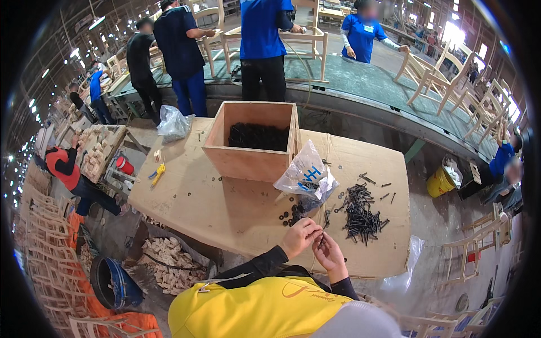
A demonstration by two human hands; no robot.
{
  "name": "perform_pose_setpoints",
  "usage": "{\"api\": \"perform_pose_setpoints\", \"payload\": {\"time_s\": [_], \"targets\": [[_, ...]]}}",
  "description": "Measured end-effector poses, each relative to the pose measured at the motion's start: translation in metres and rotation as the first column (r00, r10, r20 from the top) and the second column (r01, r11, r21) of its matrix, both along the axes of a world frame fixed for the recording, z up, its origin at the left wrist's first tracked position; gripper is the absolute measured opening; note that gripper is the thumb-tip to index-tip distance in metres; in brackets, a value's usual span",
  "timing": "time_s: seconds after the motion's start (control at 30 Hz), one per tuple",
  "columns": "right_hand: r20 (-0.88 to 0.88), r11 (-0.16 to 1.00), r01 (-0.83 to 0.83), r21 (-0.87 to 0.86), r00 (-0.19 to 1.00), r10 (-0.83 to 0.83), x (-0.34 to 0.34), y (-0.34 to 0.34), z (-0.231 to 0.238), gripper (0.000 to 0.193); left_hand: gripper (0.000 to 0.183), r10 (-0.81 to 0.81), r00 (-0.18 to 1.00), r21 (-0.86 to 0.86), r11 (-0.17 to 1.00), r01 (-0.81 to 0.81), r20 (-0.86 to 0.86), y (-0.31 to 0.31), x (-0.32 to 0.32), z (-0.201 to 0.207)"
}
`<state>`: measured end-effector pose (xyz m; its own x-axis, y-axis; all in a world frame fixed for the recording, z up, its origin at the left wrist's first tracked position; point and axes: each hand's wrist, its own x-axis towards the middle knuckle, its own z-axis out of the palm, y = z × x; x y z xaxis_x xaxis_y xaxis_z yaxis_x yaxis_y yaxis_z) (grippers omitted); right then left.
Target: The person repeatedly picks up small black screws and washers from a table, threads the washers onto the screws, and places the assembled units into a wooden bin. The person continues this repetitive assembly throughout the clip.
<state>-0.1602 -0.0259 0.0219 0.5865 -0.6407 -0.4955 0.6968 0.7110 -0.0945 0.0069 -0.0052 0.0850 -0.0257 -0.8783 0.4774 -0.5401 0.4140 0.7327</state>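
Over the near edge of the cardboard-covered table [242,217], my left hand [298,238] and my right hand [330,256] meet fingertip to fingertip. Both are closed in a pinch around a slim black piece that looks like a bolt [321,239], mostly hidden by the fingers. Just beyond them lie black washers [294,214], some beside a clear plastic bag [307,174] with blue marks and small dark parts in its bottom. To the right of my hands spreads a pile of black bolts [363,214].
A wooden box [248,163] of black hardware stands at the table's far side. Yellow-handled pliers [158,173] and another plastic bag [173,123] are on the left. Beyond, people work on wooden chairs along a green bench [360,84]. Wood pieces [169,262] fill a container below left.
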Motion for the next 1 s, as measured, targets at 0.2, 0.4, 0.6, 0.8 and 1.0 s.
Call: {"api": "perform_pose_setpoints", "payload": {"time_s": [0.2, 0.4, 0.6, 0.8, 1.0], "targets": [[-0.009, 0.997, -0.074, 0.021, 0.997, 0.074, 0.0, 0.004, 0.001, 0.02, 0.009, -0.007, 1.0, 0.01, 1.0, 0.007, 0.005, 0.0, -0.002, -0.009], [-0.164, 0.965, -0.203, -0.164, 0.971, 0.176, 0.001, 0.012, 0.007, 0.027, 0.013, 0.083, 0.995, -0.038, 0.996, -0.081, 0.048, -0.056, 0.059, 0.064], [-0.214, 0.992, -0.086, -0.091, 0.975, 0.065, -0.01, 0.017, -0.02, 0.028, 0.023, 0.561, 0.792, -0.362, 0.705, -0.61, -0.242, -0.114, 0.145, 0.135], [-0.239, 0.996, 0.091, -0.005, 0.967, -0.089, -0.029, 0.014, -0.058, 0.033, 0.024, 0.303, 0.934, 0.07, 0.953, -0.295, -0.189, -0.077, 0.091, 0.035], [-0.412, 0.983, 0.182, -0.039, 0.893, -0.182, -0.043, 0.023, -0.057, 0.041, 0.026, 0.0, 0.988, 0.377, 0.924, -0.06, 0.156, -0.035, 0.07, -0.06]]}}
